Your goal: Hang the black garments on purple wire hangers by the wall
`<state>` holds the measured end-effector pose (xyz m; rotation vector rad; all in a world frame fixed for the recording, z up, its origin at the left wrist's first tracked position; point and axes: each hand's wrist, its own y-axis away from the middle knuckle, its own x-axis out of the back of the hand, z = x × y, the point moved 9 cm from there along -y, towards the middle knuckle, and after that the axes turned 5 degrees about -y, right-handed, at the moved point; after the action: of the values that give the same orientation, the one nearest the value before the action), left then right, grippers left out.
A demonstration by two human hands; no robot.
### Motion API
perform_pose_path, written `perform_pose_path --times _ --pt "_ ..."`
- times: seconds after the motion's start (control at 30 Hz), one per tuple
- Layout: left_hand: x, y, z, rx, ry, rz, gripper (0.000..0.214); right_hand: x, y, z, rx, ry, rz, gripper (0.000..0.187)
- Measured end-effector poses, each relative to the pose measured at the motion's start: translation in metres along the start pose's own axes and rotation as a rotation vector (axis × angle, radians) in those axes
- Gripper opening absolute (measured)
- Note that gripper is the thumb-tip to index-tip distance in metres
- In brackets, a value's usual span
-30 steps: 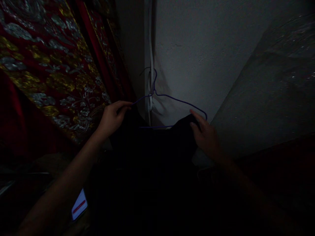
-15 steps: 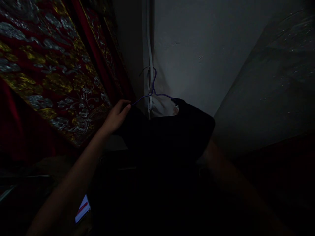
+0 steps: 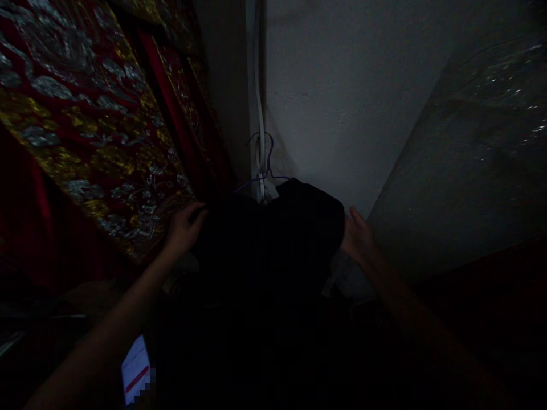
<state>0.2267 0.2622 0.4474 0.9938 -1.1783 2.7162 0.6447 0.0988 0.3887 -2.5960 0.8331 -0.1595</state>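
While one dark garment (image 3: 273,239) hangs in the middle of the scene on one purple hanger (image 3: 269,162), next to a pale cord (image 3: 258,85) by the far wall (image 3: 342,102), my two hands flank it: my left hand (image 3: 183,230) pinches its left edge between thumb and fingers. My right hand (image 3: 359,234) is at its right edge, thumb raised, other fingers hidden, so I cannot tell whether they grip it. Red embroidered cloth (image 3: 106,119) fills the far left, and one lit screen (image 3: 135,364) shows near left.
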Motion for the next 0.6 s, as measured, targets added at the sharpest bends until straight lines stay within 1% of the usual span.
perform_pose_path --times 0.07,0.1,0.13,0.2,0.23,0.27,0.3,0.33,0.4,0.43,0.5,0.57,0.6 --pt "0.004 0.000 -0.001 0.013 -0.013 0.026 0.035 0.005 -0.003 0.008 -0.057 -0.059 -0.027 0.042" --pt "0.004 -0.001 0.002 0.008 -0.016 0.030 0.035 0.008 -0.003 0.012 -0.072 -0.078 -0.014 0.039" --pt "0.004 -0.002 0.007 -0.003 -0.017 0.031 0.034 0.012 -0.003 0.016 -0.073 -0.093 0.024 0.039" --pt "0.001 -0.002 0.016 -0.038 -0.006 0.017 0.034 0.018 0.002 0.024 -0.056 -0.149 0.148 0.039" --pt "-0.002 -0.002 0.019 -0.051 0.007 0.004 0.034 0.017 0.007 0.031 -0.067 -0.200 0.189 0.038" --pt "-0.005 -0.001 0.021 -0.058 0.022 -0.009 0.035 0.011 0.011 0.040 -0.099 -0.250 0.196 0.038" --pt "-0.008 0.000 0.020 -0.060 0.039 -0.018 0.035 0.000 0.016 0.051 -0.155 -0.283 0.155 0.039" --pt "-0.010 0.001 0.018 -0.059 0.052 -0.024 0.037 -0.013 0.021 0.061 -0.220 -0.287 0.080 0.042" --pt "-0.011 0.003 0.014 -0.059 0.058 -0.024 0.039 -0.038 0.032 0.077 -0.334 -0.224 -0.095 0.045" --pt "-0.009 0.003 0.012 -0.062 0.054 -0.016 0.039 -0.046 0.037 0.084 -0.373 -0.176 -0.155 0.043" --pt "-0.003 0.003 0.011 -0.075 0.040 0.008 0.039 -0.049 0.043 0.094 -0.427 -0.071 -0.223 0.040" --pt "0.004 0.003 0.011 -0.089 0.020 0.025 0.037 -0.040 0.041 0.096 -0.420 0.022 -0.233 0.037" --pt "0.007 0.003 0.012 -0.094 0.008 0.029 0.037 -0.032 0.037 0.095 -0.389 0.059 -0.211 0.036"
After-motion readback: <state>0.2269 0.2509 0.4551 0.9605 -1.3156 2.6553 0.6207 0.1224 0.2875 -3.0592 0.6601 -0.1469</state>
